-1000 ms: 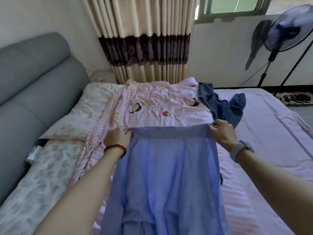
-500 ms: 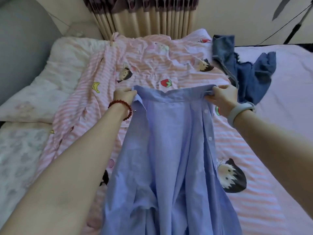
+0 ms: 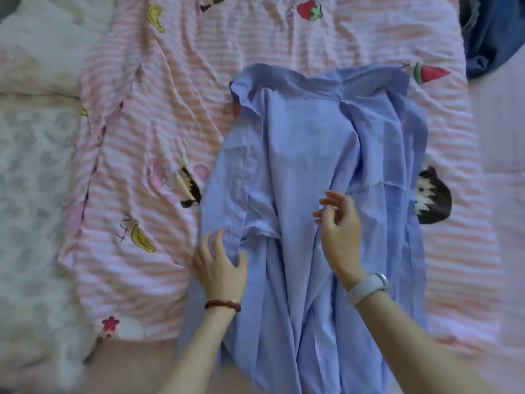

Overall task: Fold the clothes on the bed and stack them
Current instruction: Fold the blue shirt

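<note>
Two hands (image 3: 279, 245) over blue shirt (image 3: 309, 155) lying lengthwise, collar away

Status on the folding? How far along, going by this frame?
Early. Done: the blue shirt is laid out on the pink striped blanket, though wrinkled. In hand: left hand and right hand are open over its middle with no grip on it, about to smooth or fold. Left: no fold made, the dark denim garment lies untouched, and no stack is visible.
</note>
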